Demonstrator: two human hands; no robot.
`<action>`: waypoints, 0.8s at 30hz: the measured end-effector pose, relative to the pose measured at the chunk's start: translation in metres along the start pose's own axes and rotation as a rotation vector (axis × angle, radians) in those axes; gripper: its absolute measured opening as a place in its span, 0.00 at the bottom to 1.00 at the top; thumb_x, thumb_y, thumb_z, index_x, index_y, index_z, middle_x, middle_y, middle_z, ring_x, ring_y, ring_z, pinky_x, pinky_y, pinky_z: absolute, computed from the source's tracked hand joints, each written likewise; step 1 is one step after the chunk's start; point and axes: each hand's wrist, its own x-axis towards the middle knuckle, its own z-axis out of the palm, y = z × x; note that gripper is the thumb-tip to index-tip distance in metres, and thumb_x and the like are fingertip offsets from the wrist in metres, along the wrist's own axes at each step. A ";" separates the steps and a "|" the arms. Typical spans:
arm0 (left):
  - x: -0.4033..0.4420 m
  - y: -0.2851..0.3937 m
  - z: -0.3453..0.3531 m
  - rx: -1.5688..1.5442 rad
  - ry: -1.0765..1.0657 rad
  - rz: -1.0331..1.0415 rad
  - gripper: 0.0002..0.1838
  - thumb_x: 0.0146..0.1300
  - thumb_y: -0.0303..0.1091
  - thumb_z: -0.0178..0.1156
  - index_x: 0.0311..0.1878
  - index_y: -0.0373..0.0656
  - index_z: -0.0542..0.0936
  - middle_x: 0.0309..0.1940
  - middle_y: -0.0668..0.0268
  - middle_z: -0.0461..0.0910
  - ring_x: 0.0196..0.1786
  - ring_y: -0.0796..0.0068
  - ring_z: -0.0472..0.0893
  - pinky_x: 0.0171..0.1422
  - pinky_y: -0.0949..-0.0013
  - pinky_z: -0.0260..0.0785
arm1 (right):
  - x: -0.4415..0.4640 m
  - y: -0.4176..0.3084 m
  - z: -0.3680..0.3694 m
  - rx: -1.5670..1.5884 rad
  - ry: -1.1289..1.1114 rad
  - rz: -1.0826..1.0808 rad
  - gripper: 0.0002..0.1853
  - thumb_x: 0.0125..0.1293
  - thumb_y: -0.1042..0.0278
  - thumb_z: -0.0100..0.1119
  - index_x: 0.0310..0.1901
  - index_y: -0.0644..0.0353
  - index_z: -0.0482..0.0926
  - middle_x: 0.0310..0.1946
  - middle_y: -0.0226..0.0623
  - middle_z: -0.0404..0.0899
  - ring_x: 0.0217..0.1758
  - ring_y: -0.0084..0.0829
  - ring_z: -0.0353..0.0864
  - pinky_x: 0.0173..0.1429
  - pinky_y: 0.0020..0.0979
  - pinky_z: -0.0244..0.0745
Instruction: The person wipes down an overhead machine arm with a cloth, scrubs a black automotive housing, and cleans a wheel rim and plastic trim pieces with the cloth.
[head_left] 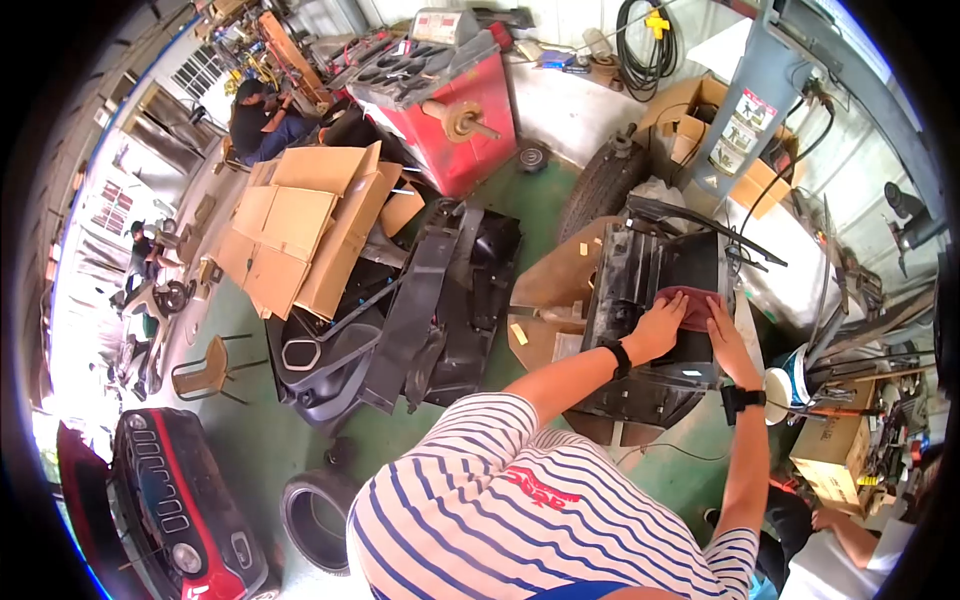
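Observation:
A black plastic box-like part [622,285] rests on a round brown board [553,275]. Over its open hollow lies a dark red cloth [690,312]. My left hand [657,328] presses on the cloth's left side, its fingers stretched toward the middle. On the cloth's right edge lies my right hand [730,340], fingers extended and close to the left fingertips. Both palms face down, and what is under the cloth is hidden.
Black car panels [425,310] and flattened cardboard [290,225] lie left. A tire [598,185] and grey lift post [740,120] stand ahead. A white bucket [790,380] is right. People sit far left; another person's arm [850,535] shows lower right.

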 end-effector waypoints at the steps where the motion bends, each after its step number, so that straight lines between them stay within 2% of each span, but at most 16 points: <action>1: 0.005 -0.005 0.006 0.076 0.008 0.043 0.35 0.51 0.23 0.55 0.67 0.29 0.65 0.66 0.45 0.68 0.60 0.46 0.71 0.64 0.59 0.68 | 0.008 0.005 -0.003 0.001 -0.004 0.000 0.26 0.77 0.60 0.42 0.72 0.58 0.59 0.76 0.49 0.49 0.79 0.44 0.49 0.78 0.32 0.47; 4: 0.025 -0.019 0.011 0.171 0.017 0.122 0.35 0.52 0.25 0.55 0.66 0.26 0.64 0.66 0.40 0.66 0.59 0.45 0.71 0.65 0.58 0.65 | 0.035 0.017 -0.010 -0.083 -0.092 -0.016 0.29 0.77 0.60 0.41 0.75 0.59 0.52 0.77 0.52 0.41 0.80 0.47 0.44 0.79 0.34 0.43; 7: 0.055 -0.032 0.013 -0.002 -0.057 -0.042 0.34 0.54 0.26 0.55 0.67 0.26 0.64 0.67 0.40 0.65 0.59 0.44 0.71 0.66 0.59 0.65 | 0.062 0.023 -0.018 -0.125 -0.184 0.018 0.32 0.76 0.61 0.41 0.76 0.57 0.43 0.77 0.57 0.32 0.80 0.54 0.36 0.80 0.38 0.40; 10: 0.079 -0.056 0.018 -0.014 -0.053 -0.052 0.34 0.56 0.28 0.53 0.68 0.29 0.64 0.66 0.42 0.67 0.57 0.43 0.74 0.65 0.55 0.66 | 0.085 0.032 -0.013 -0.106 -0.097 0.038 0.33 0.77 0.59 0.40 0.76 0.57 0.42 0.77 0.57 0.33 0.80 0.55 0.35 0.80 0.39 0.39; 12: 0.093 -0.066 0.027 -0.135 0.015 -0.052 0.32 0.57 0.29 0.51 0.67 0.33 0.66 0.59 0.46 0.74 0.54 0.43 0.77 0.59 0.50 0.70 | 0.094 0.036 -0.012 -0.129 -0.097 0.028 0.34 0.76 0.54 0.40 0.76 0.61 0.43 0.77 0.56 0.37 0.81 0.53 0.34 0.80 0.40 0.37; 13: 0.101 -0.040 -0.014 -0.137 -0.145 -0.184 0.28 0.58 0.30 0.50 0.64 0.35 0.68 0.51 0.48 0.80 0.51 0.44 0.79 0.53 0.46 0.73 | 0.094 0.034 -0.019 -0.116 -0.097 0.015 0.35 0.76 0.53 0.40 0.76 0.62 0.44 0.77 0.56 0.38 0.81 0.51 0.33 0.81 0.40 0.37; 14: 0.104 -0.026 -0.028 -0.080 -0.192 -0.221 0.26 0.59 0.31 0.51 0.62 0.36 0.70 0.47 0.49 0.82 0.49 0.44 0.80 0.48 0.45 0.75 | 0.088 0.005 -0.027 -0.130 -0.113 0.161 0.36 0.75 0.51 0.41 0.75 0.64 0.45 0.77 0.55 0.40 0.81 0.50 0.32 0.81 0.41 0.35; 15: 0.100 -0.033 -0.013 -0.007 -0.129 -0.173 0.26 0.60 0.33 0.51 0.63 0.36 0.70 0.46 0.48 0.82 0.46 0.45 0.81 0.48 0.47 0.74 | 0.087 0.015 -0.023 -0.095 -0.094 0.056 0.37 0.74 0.49 0.41 0.75 0.64 0.46 0.77 0.54 0.40 0.82 0.49 0.31 0.81 0.42 0.34; 16: 0.091 -0.048 0.010 0.106 -0.010 -0.045 0.26 0.60 0.34 0.52 0.62 0.36 0.71 0.45 0.49 0.82 0.45 0.46 0.81 0.47 0.48 0.74 | 0.086 0.006 -0.017 -0.131 -0.104 0.155 0.36 0.74 0.48 0.40 0.74 0.65 0.48 0.77 0.54 0.42 0.81 0.51 0.32 0.81 0.45 0.35; 17: 0.086 -0.040 -0.001 0.129 0.009 0.024 0.25 0.58 0.32 0.54 0.60 0.35 0.72 0.46 0.48 0.81 0.44 0.46 0.81 0.47 0.48 0.73 | 0.084 0.033 -0.002 -0.233 -0.020 -0.085 0.25 0.71 0.51 0.50 0.63 0.55 0.70 0.73 0.60 0.49 0.78 0.60 0.43 0.79 0.51 0.40; 18: 0.083 -0.047 0.000 0.051 -0.036 0.068 0.23 0.57 0.29 0.55 0.58 0.34 0.74 0.42 0.45 0.81 0.40 0.45 0.81 0.45 0.47 0.73 | 0.079 0.015 -0.007 -0.366 0.021 -0.207 0.19 0.69 0.53 0.55 0.55 0.56 0.74 0.71 0.61 0.53 0.76 0.64 0.46 0.77 0.54 0.45; 19: 0.081 -0.034 -0.015 0.041 -0.290 -0.107 0.28 0.58 0.29 0.54 0.64 0.33 0.69 0.47 0.45 0.80 0.44 0.44 0.79 0.52 0.48 0.72 | 0.072 -0.003 -0.012 -0.504 0.081 -0.325 0.15 0.66 0.55 0.59 0.47 0.56 0.79 0.69 0.62 0.57 0.74 0.69 0.48 0.76 0.57 0.50; 21: 0.064 -0.031 -0.024 0.001 -0.263 -0.060 0.26 0.58 0.27 0.53 0.61 0.31 0.72 0.50 0.42 0.79 0.49 0.45 0.80 0.53 0.50 0.72 | 0.066 0.012 0.007 -0.658 0.156 -0.280 0.17 0.69 0.50 0.54 0.43 0.57 0.81 0.70 0.59 0.57 0.73 0.67 0.51 0.75 0.57 0.52; 22: 0.058 -0.031 -0.022 -0.026 -0.259 -0.032 0.25 0.58 0.26 0.53 0.61 0.31 0.72 0.53 0.41 0.78 0.51 0.46 0.80 0.54 0.51 0.72 | 0.060 0.002 0.005 -0.707 0.062 -0.175 0.20 0.71 0.50 0.50 0.55 0.55 0.78 0.72 0.55 0.55 0.75 0.61 0.52 0.74 0.57 0.54; 23: 0.048 -0.035 -0.018 -0.026 -0.191 0.033 0.25 0.57 0.26 0.53 0.60 0.30 0.73 0.55 0.41 0.77 0.52 0.47 0.80 0.55 0.52 0.72 | 0.046 -0.035 -0.002 -0.412 0.094 0.102 0.25 0.73 0.52 0.47 0.67 0.50 0.68 0.75 0.52 0.50 0.76 0.55 0.53 0.74 0.56 0.55; 24: 0.037 -0.039 -0.012 -0.019 -0.110 0.083 0.25 0.57 0.25 0.53 0.60 0.29 0.73 0.57 0.41 0.75 0.53 0.47 0.80 0.57 0.53 0.72 | 0.038 -0.055 -0.007 -0.405 0.004 0.243 0.29 0.74 0.53 0.46 0.73 0.51 0.58 0.76 0.54 0.45 0.76 0.51 0.55 0.75 0.51 0.55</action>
